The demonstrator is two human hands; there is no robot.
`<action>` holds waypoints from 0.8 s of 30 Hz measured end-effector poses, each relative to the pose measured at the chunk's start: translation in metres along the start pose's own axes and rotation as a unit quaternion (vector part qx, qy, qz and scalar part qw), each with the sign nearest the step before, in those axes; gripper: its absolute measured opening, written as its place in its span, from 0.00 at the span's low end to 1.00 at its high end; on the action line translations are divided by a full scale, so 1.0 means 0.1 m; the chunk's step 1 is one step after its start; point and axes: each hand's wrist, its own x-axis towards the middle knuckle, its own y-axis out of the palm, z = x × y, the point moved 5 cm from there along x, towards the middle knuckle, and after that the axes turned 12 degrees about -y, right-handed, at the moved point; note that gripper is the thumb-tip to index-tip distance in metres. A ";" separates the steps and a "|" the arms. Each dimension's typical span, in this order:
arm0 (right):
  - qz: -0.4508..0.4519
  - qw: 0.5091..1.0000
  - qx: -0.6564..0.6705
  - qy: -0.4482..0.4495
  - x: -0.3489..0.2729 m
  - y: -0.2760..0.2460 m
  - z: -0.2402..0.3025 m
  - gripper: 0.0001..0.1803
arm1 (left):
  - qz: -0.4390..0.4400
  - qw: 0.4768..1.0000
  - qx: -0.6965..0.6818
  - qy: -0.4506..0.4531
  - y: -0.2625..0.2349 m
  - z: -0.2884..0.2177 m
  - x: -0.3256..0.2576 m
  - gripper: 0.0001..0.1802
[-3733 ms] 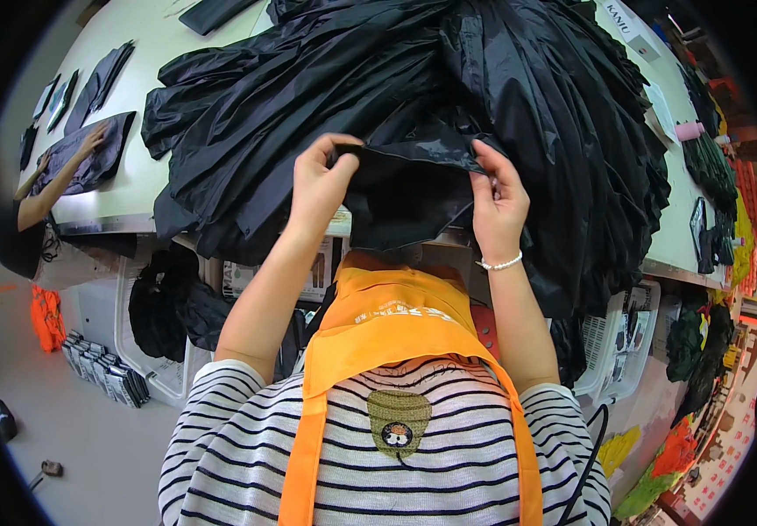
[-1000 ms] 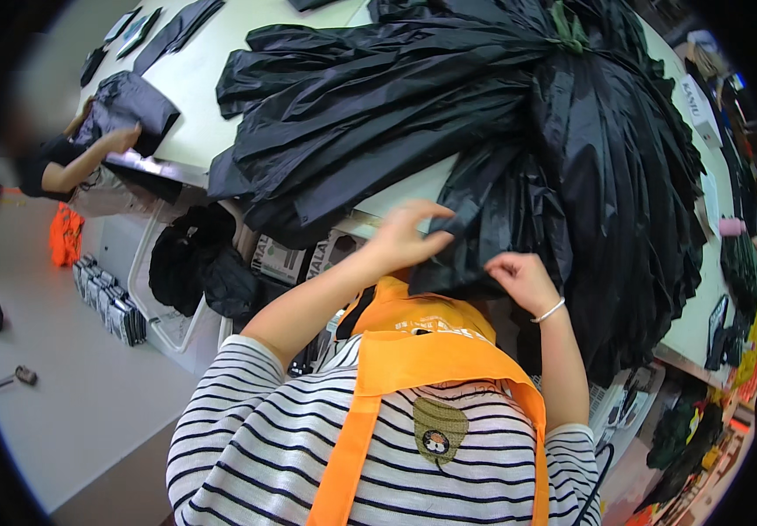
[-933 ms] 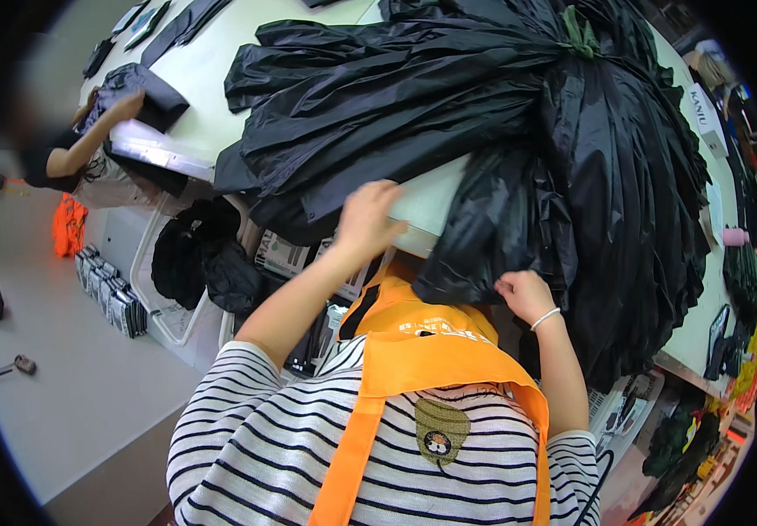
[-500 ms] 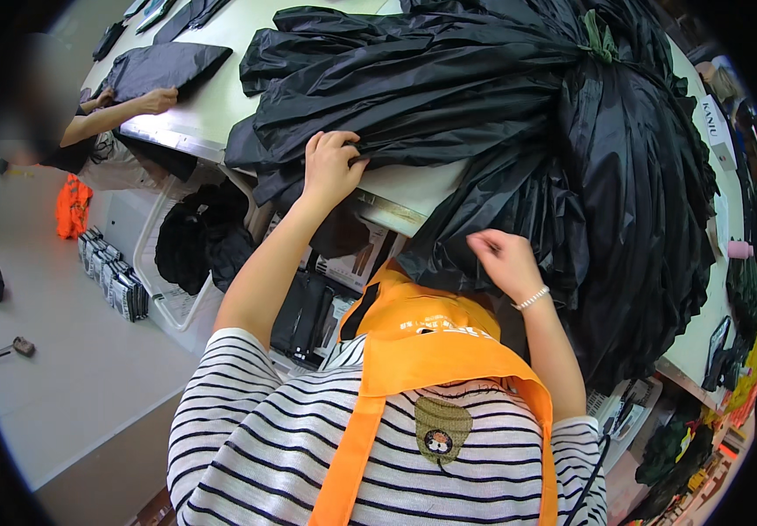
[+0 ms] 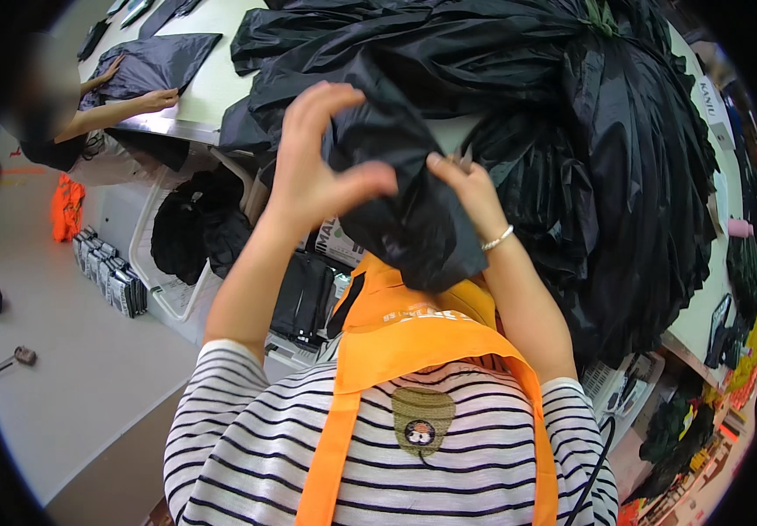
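A piece of thin black fabric (image 5: 413, 206) is lifted off the table in front of my orange apron. At its right edge my right hand (image 5: 473, 188) is closed, pinching the cloth between thumb and fingers. A small pointed greyish thing shows by those fingers, too blurred to name. My left hand (image 5: 317, 158) is raised at the cloth's left side, open, thumb and fingers spread wide. Behind both hands lies a large heap of black fabric (image 5: 633, 202), gathered at the top by a green tie (image 5: 600, 17).
Across the table (image 5: 212, 105) on the left, another person's hands rest on a dark folded cloth (image 5: 155, 66). A white basket (image 5: 146, 254) with black cloth stands below, near stacked packets (image 5: 109, 276) on the floor. A pink spool (image 5: 739, 228) sits far right.
My left hand has let go of the heap's edge and opened wide. The right hand has moved up and left and now grips a lifted piece of black fabric.
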 end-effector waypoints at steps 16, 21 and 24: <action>-0.054 0.946 -0.172 -0.269 -0.51 0.09 0.98 0.07 | 0.259 0.885 -0.299 -0.247 0.08 -0.27 -0.29 0.14; -0.027 0.975 -0.157 -0.155 -0.58 -0.39 1.12 0.04 | 0.347 0.879 -0.198 -0.258 -0.06 0.16 -0.41 0.09; -0.016 0.970 -0.192 -0.145 -0.60 -0.35 1.10 0.05 | 0.299 0.933 -0.095 -0.175 -0.13 -0.02 -0.31 0.19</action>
